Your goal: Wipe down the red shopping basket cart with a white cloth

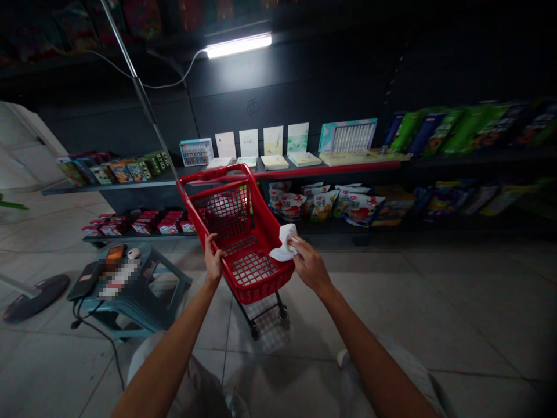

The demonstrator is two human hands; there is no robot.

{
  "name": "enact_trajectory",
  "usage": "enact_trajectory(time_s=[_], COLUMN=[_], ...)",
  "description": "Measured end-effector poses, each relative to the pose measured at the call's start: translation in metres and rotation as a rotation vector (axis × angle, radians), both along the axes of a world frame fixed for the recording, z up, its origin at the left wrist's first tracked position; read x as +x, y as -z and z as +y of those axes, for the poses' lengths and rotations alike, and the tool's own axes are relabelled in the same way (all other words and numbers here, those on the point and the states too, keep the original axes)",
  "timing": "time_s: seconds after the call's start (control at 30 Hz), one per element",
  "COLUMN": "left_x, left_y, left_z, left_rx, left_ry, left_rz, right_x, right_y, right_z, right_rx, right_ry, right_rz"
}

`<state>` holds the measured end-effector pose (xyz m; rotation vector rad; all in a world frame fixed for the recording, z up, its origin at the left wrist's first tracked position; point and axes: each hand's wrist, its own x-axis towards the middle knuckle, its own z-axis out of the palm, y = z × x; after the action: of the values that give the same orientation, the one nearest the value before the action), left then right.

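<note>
A small red shopping cart (265, 216) stands in front of me, its basket of plastic mesh and its wheels on the tiled floor. My left hand (213, 261) grips the basket's left rim, fingers curled over the edge. In my right hand (310, 264) is a crumpled white tissue (285, 244), pinched by the fingers at the basket's right rim near the front corner. Part of the tissue hangs over the inner side of the basket. Whether the tissue presses on the rim is hard to make out.
Behind the cart runs a dark shelf (348, 165) with upright booklets, boxed sets and green bags; snack bags (324, 204) fill the lower level. At left are a blue-grey plastic stool (150, 305) bearing devices, a trailing cable, a metal pole and a round stand base (39, 297).
</note>
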<state>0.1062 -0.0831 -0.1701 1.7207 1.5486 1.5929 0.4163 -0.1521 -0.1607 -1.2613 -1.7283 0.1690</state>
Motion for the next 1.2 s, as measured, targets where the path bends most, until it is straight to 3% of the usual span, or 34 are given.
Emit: enact_trajectory(time_s=[0.23, 0.43, 0.6, 0.73, 0.9, 1.07, 1.2], left_x=[-0.002, 0.001, 0.004, 0.022, 0.048, 0.057, 0.062], left_y=[-0.004, -0.010, -0.037, -0.057, -0.061, -0.061, -0.066], left_z=[0.014, 0.031, 0.044, 0.057, 0.076, 0.091, 0.089], left_rx=[-0.032, -0.080, -0.348, -0.441, -0.451, -0.465, -0.491], left_ry=[0.170, 0.188, 0.085, -0.023, -0.084, -0.054, -0.014], left_rz=[-0.140, -0.123, 0.139, 0.336, 0.399, 0.490, 0.646], right_x=[-0.003, -0.006, 0.003, 0.010, 0.012, 0.012, 0.014], right_y=[-0.001, -0.006, -0.003, 0.002, 0.003, 0.000, 0.000], right_z=[-0.005, -0.008, -0.008, -0.009, -0.007, -0.006, -0.008], right_rx=[0.027, 0.013, 0.027, 0.008, 0.000, -0.015, -0.024], right_ry=[-0.045, -0.071, -0.011, 0.004, 0.000, 0.000, 0.031], right_rz=[0.008, -0.057, -0.057, -0.039, -0.021, -0.041, -0.044])
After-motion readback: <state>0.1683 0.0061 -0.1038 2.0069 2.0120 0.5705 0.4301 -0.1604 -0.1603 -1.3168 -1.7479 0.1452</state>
